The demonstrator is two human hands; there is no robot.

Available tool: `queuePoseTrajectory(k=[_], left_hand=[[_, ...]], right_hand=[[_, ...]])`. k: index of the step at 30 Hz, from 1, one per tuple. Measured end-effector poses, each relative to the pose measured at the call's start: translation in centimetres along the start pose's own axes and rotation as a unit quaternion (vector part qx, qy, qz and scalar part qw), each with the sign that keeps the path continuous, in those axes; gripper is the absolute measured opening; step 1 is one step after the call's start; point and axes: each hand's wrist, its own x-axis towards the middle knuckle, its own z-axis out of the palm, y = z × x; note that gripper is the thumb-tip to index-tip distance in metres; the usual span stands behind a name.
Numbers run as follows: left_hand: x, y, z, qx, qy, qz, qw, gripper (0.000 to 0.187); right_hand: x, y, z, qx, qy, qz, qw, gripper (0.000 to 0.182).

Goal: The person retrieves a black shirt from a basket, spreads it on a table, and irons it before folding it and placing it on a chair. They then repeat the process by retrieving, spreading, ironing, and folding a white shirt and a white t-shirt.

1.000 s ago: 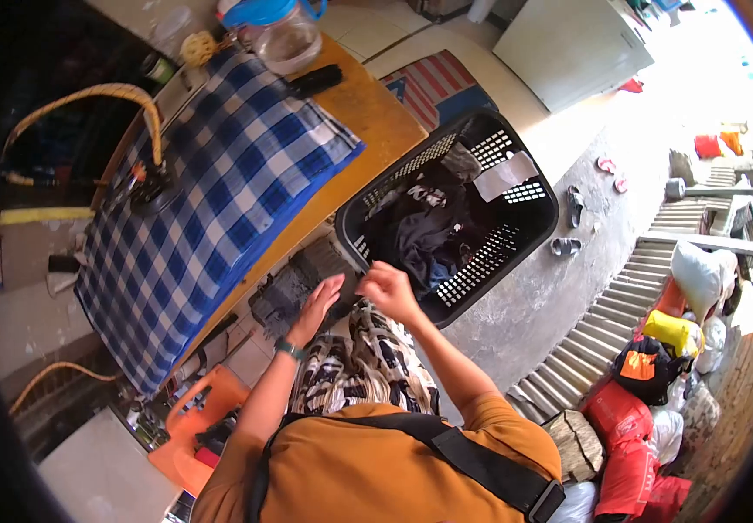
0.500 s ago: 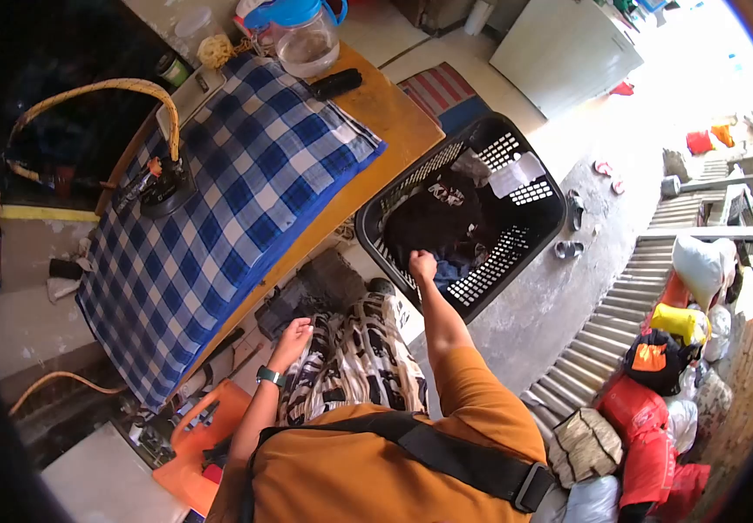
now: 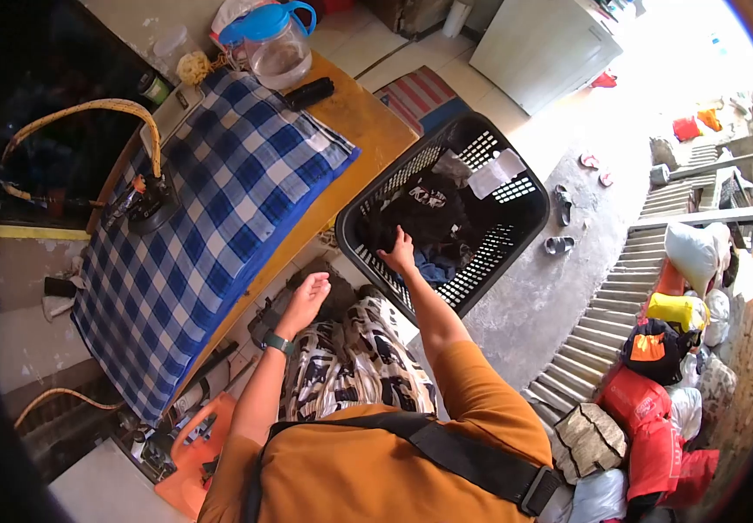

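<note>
A black plastic basket with slotted sides stands ahead, holding dark clothes, a blue cloth and a pale piece. My right hand is over the basket's near left side by the dark clothes, thumb and fingers apart, nothing visible between them. My left hand, with a watch on the wrist, hangs in the air above my patterned trousers, fingers loosely spread and holding nothing. Left of it lies a blue checked cloth on a wooden table, with an iron standing on it.
A blue-lidded jug and a black object are at the table's far end. An orange chair stands low at left. Sandals lie on the floor right of the basket. Several bags, including a red one, are heaped at right.
My right hand has opened and lifted off the dark clothes. My left hand has risen and moved forward. The view has shifted, so the basket and table appear further left.
</note>
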Motion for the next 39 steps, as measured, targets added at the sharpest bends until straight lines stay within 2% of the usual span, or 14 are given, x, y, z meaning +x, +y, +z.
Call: queuePoseTrajectory(k=[4,8,10,12,14,18,21,22,23,26,29,33,36,39], left_hand=[[-2.0,-4.1,1.1,-0.032,-0.016,-0.012,0.999,0.031],[-6.0,-9.6,-0.7,0.054,-0.006,-0.104,0.993,0.034],[-7.4,-9.9,-1.6,0.068,0.002,-0.137,0.988,0.036],[-8.1,-8.5,-1.8,-0.039,0.049,-0.202,0.977,0.037],[-7.3,-6.5,-1.6,-0.076,0.054,-0.230,0.969,0.043],[-2.9,-3.7,-0.4,-0.406,-0.018,-0.112,0.907,0.064],[1.4,5.7,1.5,-0.605,-0.227,-0.119,0.754,0.068],[1.5,8.3,1.9,-0.627,-0.259,-0.109,0.727,0.068],[1.5,10.4,1.8,-0.645,-0.284,-0.097,0.702,0.069],[-1.0,14.2,-0.5,-0.677,-0.281,-0.034,0.679,0.070],[-6.0,16.7,-7.0,-0.681,-0.185,0.074,0.705,0.072],[-15.8,14.5,-22.9,-0.433,0.292,0.330,0.786,0.062],[-23.5,10.5,-32.7,-0.555,0.373,0.379,0.639,0.044],[-28.8,-2.1,-38.5,-0.552,0.489,0.393,0.549,0.037]], right_hand=[[1.4,-1.7,1.1,-0.131,0.023,0.080,0.988,0.114],[4.5,-0.9,1.8,-0.325,0.049,-0.016,0.944,0.056],[7.2,0.0,2.8,0.077,-0.063,0.129,0.987,0.039],[6.0,-1.7,3.6,0.352,0.102,0.039,0.930,0.037],[1.6,-6.7,0.9,0.606,0.014,0.176,0.776,0.034],[-12.2,-19.4,-11.6,0.505,-0.188,-0.094,0.837,0.038],[-18.5,-23.2,-12.8,0.424,-0.513,-0.151,0.731,0.042],[-19.8,-27.3,-13.5,0.460,-0.555,-0.330,0.609,0.041],[-21.6,-30.5,-15.2,0.434,-0.636,-0.297,0.565,0.037],[-23.6,-34.5,-14.1,0.411,-0.625,-0.391,0.536,0.030],[-23.0,-37.3,-14.9,0.411,-0.568,-0.484,0.523,0.025],[-21.4,-39.6,-13.3,0.495,-0.448,-0.527,0.526,0.030],[-21.7,-41.6,-10.1,0.581,-0.274,-0.351,0.681,0.032],[-17.2,-42.4,-4.4,0.616,-0.290,-0.240,0.692,0.047]])
